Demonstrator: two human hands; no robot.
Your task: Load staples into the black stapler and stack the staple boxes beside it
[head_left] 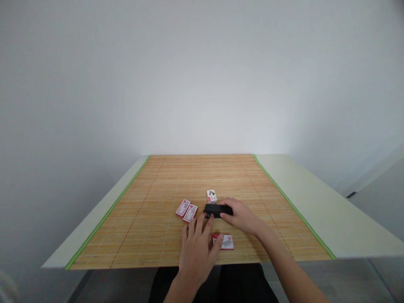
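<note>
Currently, in the head view, your right hand (241, 215) pinches the right end of a long black tool (214, 209), thumb on the near side and fingers over the far side. That tool lies crosswise on the bamboo mat (151, 248), near its front edge and roughly midway between its green borders. Your left hand (196, 251) is palm down with its fingers spread; its index fingertip reaches the tool's left end, though you cannot tell from here how firmly it presses. Just behind the tool sits a small white box (211, 196) with dark and red print on it. To the left, side by side and slanted, lie two red-and-white packets (190, 213). Nearer you, a third packet (227, 242) lies flat, partly covered by your left thumb. The mat rests on a white table (315, 202), whose surface shows along both sides; below its front edge are your dark-clothed legs (246, 280).
</note>
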